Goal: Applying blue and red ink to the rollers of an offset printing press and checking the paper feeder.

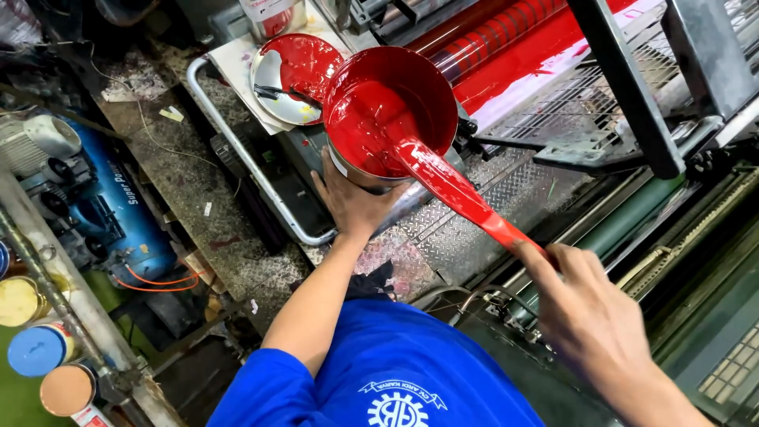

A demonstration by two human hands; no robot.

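A round metal can (431, 83) full of thick red ink is tilted toward me above the press. My left hand (350, 199) cups it from below. My right hand (583, 304) grips the handle end of a long ink knife (455, 190) coated in red. The blade reaches into the ink inside the can. Just behind the can, the can's lid (288, 75) lies on white paper, smeared red, with a dark tool across it.
Red-inked rollers (506, 35) run along the back of the press. A checker-plate step (466, 229) sits below the can, with a metal rail (237, 142) at its left. On the floor are a blue compressor (118, 209) and several coloured paint cans (39, 348).
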